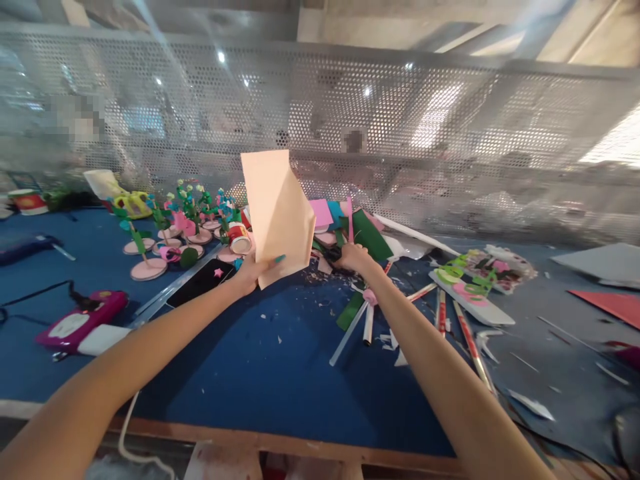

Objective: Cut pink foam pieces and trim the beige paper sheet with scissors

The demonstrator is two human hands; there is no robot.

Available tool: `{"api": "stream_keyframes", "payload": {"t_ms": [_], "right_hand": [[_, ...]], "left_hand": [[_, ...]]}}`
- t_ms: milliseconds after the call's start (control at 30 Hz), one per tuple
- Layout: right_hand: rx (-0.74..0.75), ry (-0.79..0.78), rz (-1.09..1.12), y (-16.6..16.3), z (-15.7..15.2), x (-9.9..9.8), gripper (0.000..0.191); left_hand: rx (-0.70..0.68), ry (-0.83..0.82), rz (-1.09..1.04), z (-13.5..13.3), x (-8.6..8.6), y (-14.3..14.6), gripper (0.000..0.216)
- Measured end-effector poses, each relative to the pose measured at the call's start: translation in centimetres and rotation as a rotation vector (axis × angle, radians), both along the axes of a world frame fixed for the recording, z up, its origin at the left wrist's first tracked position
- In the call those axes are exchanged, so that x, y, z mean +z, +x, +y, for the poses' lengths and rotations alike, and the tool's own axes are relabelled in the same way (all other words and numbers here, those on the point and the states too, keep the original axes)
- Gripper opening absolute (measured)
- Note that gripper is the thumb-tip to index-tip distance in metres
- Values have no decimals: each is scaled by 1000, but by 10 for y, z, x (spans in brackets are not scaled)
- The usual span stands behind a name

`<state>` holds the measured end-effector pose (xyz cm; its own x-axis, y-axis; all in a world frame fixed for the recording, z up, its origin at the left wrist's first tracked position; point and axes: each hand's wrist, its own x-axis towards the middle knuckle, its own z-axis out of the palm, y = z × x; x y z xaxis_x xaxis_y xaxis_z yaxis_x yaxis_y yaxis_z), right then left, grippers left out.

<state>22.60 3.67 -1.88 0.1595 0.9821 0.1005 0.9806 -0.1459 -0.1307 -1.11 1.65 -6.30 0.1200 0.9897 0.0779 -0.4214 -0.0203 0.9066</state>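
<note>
My left hand (251,273) is closed on the lower edge of a peach-coloured foam or paper sheet (277,213), held upright above the table with its right side cut at an angle. To the right of the sheet, my right hand (354,259) is closed around black-handled scissors (329,251); their blades are hard to make out. Behind that hand lie a dark green sheet (369,235), a pink strip (350,220) and a lilac sheet (321,213). A pink rolled flower (370,297) on a stick lies just below my right wrist.
Small craft flowers on round pink bases (149,269) stand at left, near a black phone (200,283) and a magenta glue-gun-like device (83,321). Paper scraps and red-white sticks (470,340) lie at right. A perforated metal screen (320,100) borders the blue table's (280,387) back.
</note>
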Motion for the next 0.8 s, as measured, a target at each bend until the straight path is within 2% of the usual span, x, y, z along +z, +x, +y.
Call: {"api": "stream_keyframes", "payload": {"t_ms": [67,167,367,467,633,800], "right_hand": [[-11,-75,-3,0,2,1,65],[22,-125,12,-2,1,1,53],[33,-40,157,-5,-2,-9,36],[-10,22,297,-3,1,-6,27],[-29,99,685,2,7,2,5],[61,119,1239,-2,-4,-2,13]], "left_hand": [[-7,4,-22,3,-2,-1,48],[10,14,-40,8,-5,-2,48],[33,58,-73,1,0,-3,39],[24,64,-78,-1,2,-2,33],[32,7,-97,9,-4,-3,42],[19,-12,-105,11,-4,-2,52]]}}
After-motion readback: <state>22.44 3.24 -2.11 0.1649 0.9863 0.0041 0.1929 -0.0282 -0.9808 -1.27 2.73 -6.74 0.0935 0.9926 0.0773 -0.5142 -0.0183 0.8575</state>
